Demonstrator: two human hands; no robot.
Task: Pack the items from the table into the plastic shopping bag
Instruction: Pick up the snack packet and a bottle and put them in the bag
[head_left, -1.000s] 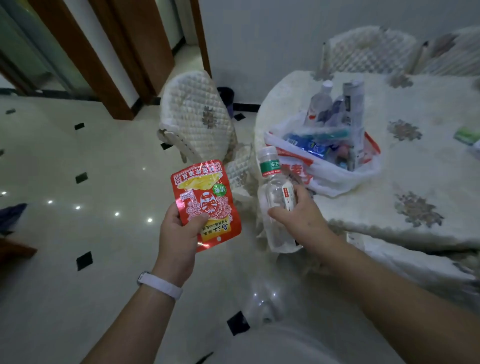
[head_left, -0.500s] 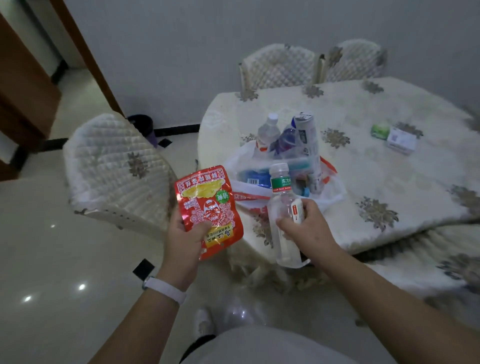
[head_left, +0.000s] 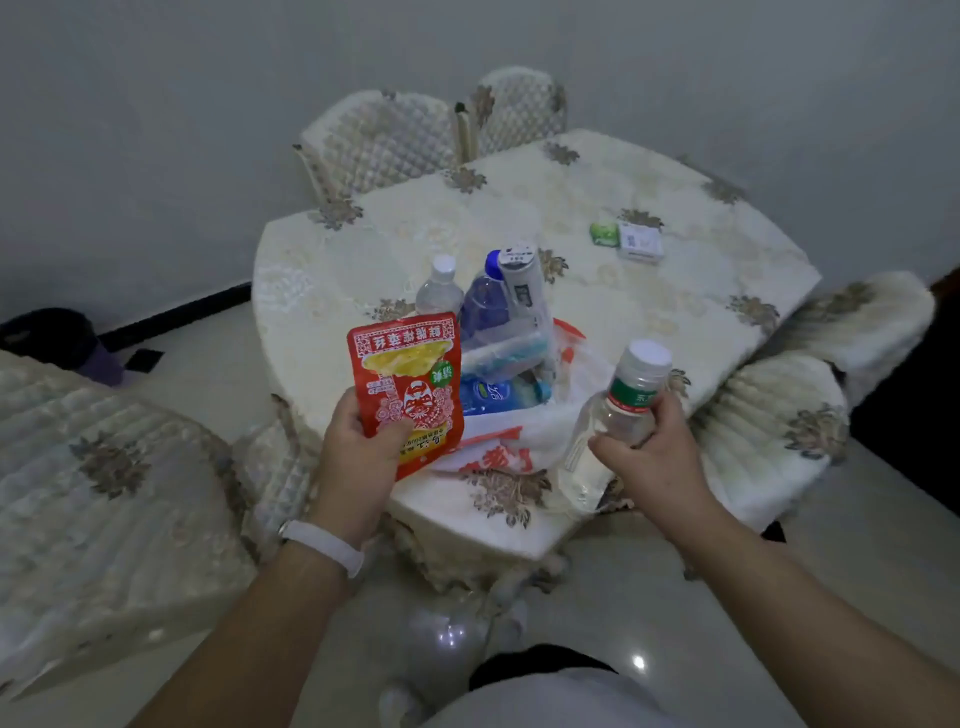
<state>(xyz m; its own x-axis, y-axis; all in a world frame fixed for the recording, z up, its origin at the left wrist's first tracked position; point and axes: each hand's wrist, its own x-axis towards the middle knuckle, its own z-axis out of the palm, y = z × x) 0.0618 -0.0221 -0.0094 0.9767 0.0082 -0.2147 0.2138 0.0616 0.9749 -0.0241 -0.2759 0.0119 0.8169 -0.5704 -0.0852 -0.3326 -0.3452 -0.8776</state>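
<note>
With the left hand (head_left: 358, 447) pinching the red foil snack pouch (head_left: 405, 384) and the right hand (head_left: 657, 457) gripping the clear green-labelled water bottle (head_left: 621, 415) just before the white plastic shopping bag (head_left: 524, 441), lower each gently into its open mouth.

A plain pale grey wall (head_left: 208, 104) with a dark skirting strip (head_left: 176, 319) backs the dim room. The round bench (head_left: 675, 322) wears a cream cloth with brown flower motifs. Quilted cream chair covers stand around it: two chairs (head_left: 384, 140) at the far side against the wall, one (head_left: 104, 499) at near left, others (head_left: 769, 431) at right. The glossy pale tiled floor (head_left: 639, 662) shows small light reflections, and a dark bin (head_left: 57, 338) sits by the wall.
</note>
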